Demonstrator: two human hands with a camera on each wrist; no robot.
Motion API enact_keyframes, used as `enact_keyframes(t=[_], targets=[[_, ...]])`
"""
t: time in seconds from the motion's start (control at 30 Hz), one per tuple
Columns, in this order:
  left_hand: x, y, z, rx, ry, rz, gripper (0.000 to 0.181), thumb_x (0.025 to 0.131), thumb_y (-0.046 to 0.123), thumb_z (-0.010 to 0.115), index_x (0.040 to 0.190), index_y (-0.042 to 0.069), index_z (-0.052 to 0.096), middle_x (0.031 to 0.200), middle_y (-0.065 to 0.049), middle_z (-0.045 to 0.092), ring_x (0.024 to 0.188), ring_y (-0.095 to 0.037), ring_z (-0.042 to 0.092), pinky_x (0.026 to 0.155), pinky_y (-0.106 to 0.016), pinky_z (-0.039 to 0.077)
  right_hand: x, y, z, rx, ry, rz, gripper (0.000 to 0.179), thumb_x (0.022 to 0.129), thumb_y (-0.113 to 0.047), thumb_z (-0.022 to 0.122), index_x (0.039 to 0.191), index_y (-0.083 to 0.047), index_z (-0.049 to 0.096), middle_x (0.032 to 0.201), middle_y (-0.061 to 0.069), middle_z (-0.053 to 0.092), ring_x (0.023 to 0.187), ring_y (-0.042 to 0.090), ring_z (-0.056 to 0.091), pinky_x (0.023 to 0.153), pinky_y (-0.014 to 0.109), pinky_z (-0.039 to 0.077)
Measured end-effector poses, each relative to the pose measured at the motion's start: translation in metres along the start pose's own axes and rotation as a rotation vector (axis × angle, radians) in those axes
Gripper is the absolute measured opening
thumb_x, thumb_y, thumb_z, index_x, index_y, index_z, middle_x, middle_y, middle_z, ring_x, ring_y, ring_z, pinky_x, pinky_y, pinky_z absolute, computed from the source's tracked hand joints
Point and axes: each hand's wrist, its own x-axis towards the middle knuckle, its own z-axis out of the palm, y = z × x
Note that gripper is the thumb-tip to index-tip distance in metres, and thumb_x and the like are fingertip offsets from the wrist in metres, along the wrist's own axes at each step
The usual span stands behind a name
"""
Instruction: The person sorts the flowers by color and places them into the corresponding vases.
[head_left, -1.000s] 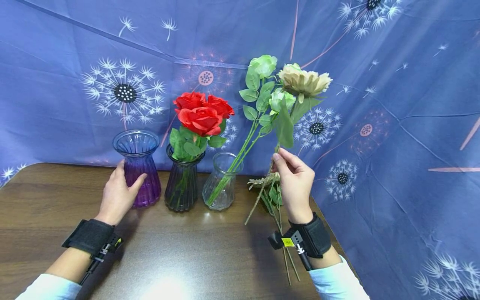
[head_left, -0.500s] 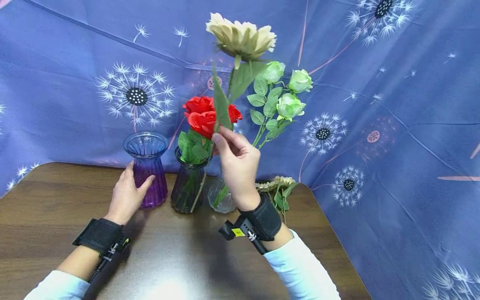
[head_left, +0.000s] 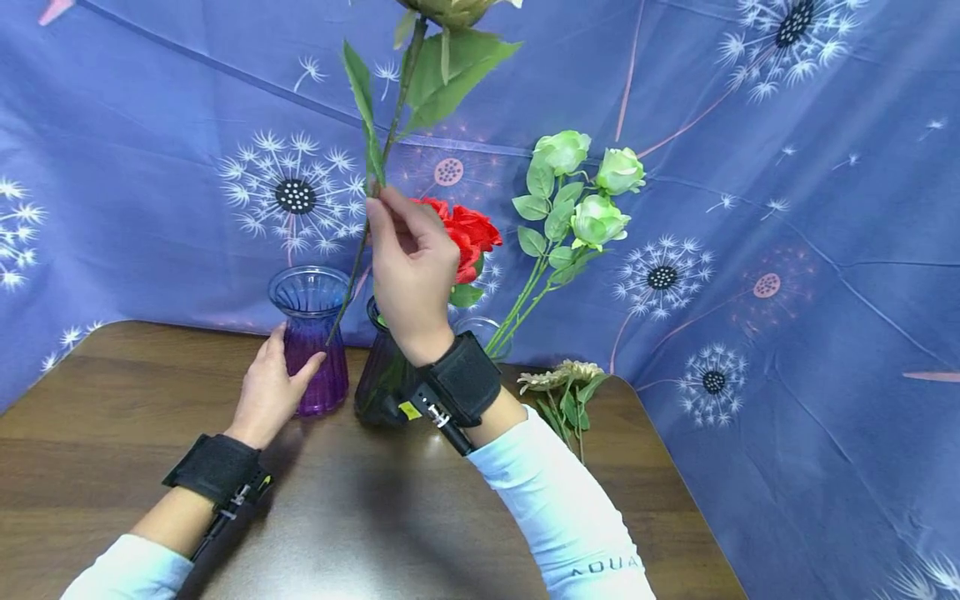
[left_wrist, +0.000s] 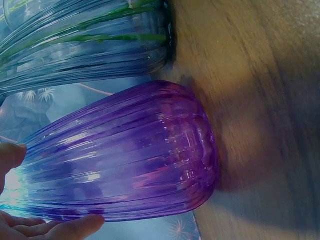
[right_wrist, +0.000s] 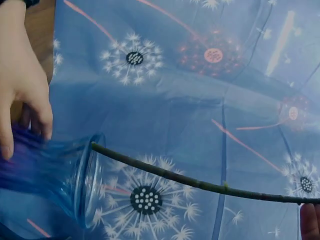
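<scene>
My left hand (head_left: 273, 387) holds a ribbed glass vase (head_left: 322, 379), blue at the rim and purple below. Fingers and thumb lie on opposite sides of its body in the left wrist view. My right hand (head_left: 416, 267) pinches the stem of a cream flower (head_left: 450, 10) with broad green leaves. Its bloom is partly cut off by the top of the head view. The bare stem (right_wrist: 200, 186) slants down to the vase, and its lower end overlaps the rim in the right wrist view. Whether that end is inside the mouth I cannot tell.
A dark glass vase (head_left: 372, 392) with red roses (head_left: 472, 242) stands right of the purple vase, partly behind my right arm. Green roses (head_left: 597, 221) lean from a clear vase, mostly hidden. Another cream flower (head_left: 562, 377) lies at the table's right. Patterned cloth (head_left: 750, 208) hangs behind.
My right hand has carried the cream flower leftward and up, from beside the green roses to above the purple vase. My left hand stays on that vase.
</scene>
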Motion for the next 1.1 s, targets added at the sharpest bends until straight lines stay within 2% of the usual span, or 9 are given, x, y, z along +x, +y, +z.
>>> enact_keyframes(t=[0.23, 0.47, 0.73, 1.1], targets=[[0.0, 0.001, -0.001, -0.008, -0.016, 0.0, 0.068, 0.089, 0.026, 0.063, 0.137, -0.011, 0.031, 0.129, -0.038, 0.044, 0.113, -0.055, 0.046, 0.093, -0.063, 0.038, 0.009, 0.007, 0.014, -0.098, 0.028, -0.03, 0.023, 0.086, -0.002, 0.064, 0.104, 0.011, 0.066, 0.082, 0.021, 0.063, 0.072, 0.024, 0.063, 0.067, 0.018, 0.052], [0.0, 0.003, -0.004, 0.002, -0.036, -0.025, 0.069, 0.089, 0.026, 0.062, 0.137, -0.012, 0.03, 0.13, -0.039, 0.043, 0.114, -0.055, 0.045, 0.094, -0.062, 0.037, 0.013, 0.011, 0.024, -0.149, 0.0, -0.041, 0.024, 0.09, -0.005, 0.06, 0.109, 0.008, 0.065, 0.089, 0.019, 0.065, 0.079, 0.022, 0.063, 0.073, 0.014, 0.049], [-0.001, 0.003, -0.005, 0.02, -0.06, -0.051, 0.071, 0.09, 0.029, 0.061, 0.139, -0.011, 0.028, 0.131, -0.038, 0.041, 0.115, -0.056, 0.044, 0.094, -0.063, 0.037, 0.01, 0.021, 0.032, -0.198, -0.014, -0.037, 0.024, 0.09, -0.008, 0.061, 0.108, 0.006, 0.066, 0.088, 0.016, 0.065, 0.077, 0.02, 0.064, 0.071, 0.011, 0.048], [-0.001, 0.0, -0.005, 0.002, -0.046, -0.03, 0.072, 0.09, 0.028, 0.061, 0.139, -0.012, 0.028, 0.132, -0.039, 0.04, 0.116, -0.056, 0.043, 0.095, -0.063, 0.036, 0.001, 0.035, 0.032, -0.231, -0.076, 0.064, 0.021, 0.09, -0.009, 0.061, 0.105, 0.004, 0.067, 0.091, 0.015, 0.067, 0.077, 0.019, 0.065, 0.069, 0.01, 0.047]])
